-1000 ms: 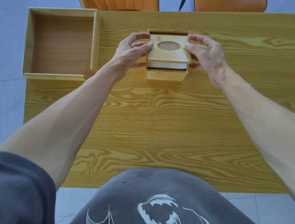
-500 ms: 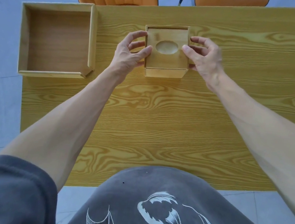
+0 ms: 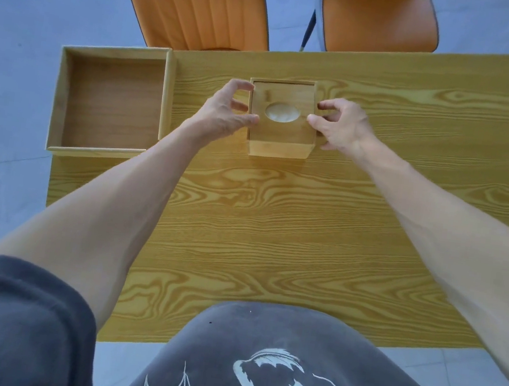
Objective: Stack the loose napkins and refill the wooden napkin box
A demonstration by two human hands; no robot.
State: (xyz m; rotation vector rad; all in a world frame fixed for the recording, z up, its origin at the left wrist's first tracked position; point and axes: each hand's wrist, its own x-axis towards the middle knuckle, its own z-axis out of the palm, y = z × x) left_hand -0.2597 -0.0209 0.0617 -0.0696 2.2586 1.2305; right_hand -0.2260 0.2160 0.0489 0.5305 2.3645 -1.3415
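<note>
Nearest is a grey shirt (image 3: 273, 371) with a white print and a dark sleeve (image 3: 12, 323) on the left arm. Both bare forearms reach forward over the yellow wood-grain worktop (image 3: 272, 243).

Past mid-worktop stands the box (image 3: 279, 146), its lid (image 3: 280, 131) seated flat on top. Through the lid's oval hole the white napkins (image 3: 282, 113) show. The left hand (image 3: 224, 115) is at the box's left side, its thumb tip touching the lid's left edge, the other fingers curled and spread just beside the far corner; its grip is apart, not clamped. The right hand (image 3: 341, 126) is at the right side, thumb tip touching the lid's right edge, fingers curled loose beside the wall; its grip is also apart.

Left of the box, apart from it, a shallow wooden tray (image 3: 59, 98) overhangs the worktop's left edge. Beyond the far edge stand two orange chairs (image 3: 193, 2).
</note>
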